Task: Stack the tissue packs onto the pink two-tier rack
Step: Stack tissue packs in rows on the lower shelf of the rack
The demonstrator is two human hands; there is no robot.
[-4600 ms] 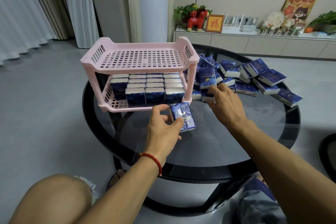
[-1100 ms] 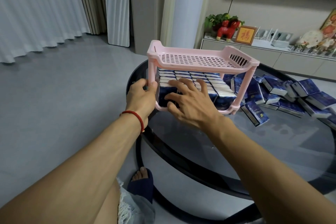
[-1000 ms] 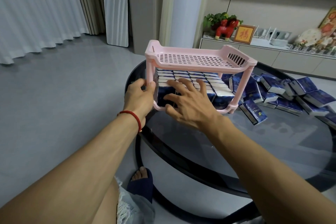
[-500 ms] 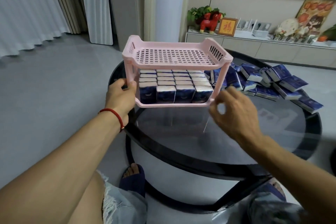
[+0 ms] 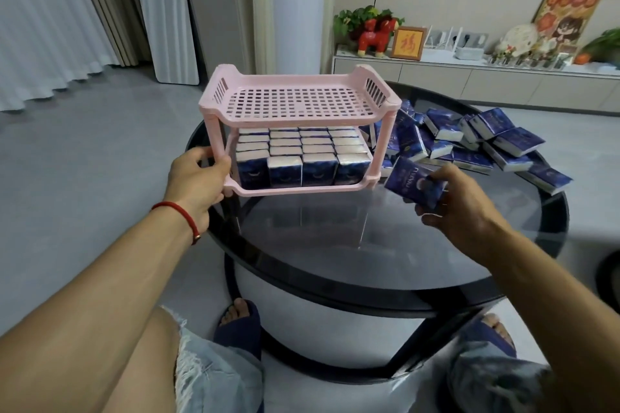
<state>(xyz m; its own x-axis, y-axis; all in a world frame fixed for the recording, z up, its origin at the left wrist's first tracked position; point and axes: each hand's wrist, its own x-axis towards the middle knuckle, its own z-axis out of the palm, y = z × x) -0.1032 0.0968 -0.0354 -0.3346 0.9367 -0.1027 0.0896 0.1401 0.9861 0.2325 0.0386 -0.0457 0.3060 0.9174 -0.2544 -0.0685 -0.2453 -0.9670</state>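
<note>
The pink two-tier rack [image 5: 298, 117] stands on the left part of the round black glass table [image 5: 385, 255]. Its lower tier is packed with several rows of blue and white tissue packs [image 5: 302, 157]; its top tier holds nothing. My left hand [image 5: 198, 178] grips the rack's front left leg. To the right of the rack, just above the glass, my right hand [image 5: 459, 208] holds one blue tissue pack [image 5: 414, 184]. A loose pile of tissue packs [image 5: 476, 141] lies behind and to the right of the rack.
A low white cabinet [image 5: 469, 77] with a red toy horse, a framed picture and small ornaments runs along the back wall. Curtains hang at the left over grey floor. My knees and slippered feet sit below the table's near edge.
My right hand left the rack's lower tier, swung right and picked up a tissue pack. My left hand stayed on the rack's left leg. The view turned to the right.
</note>
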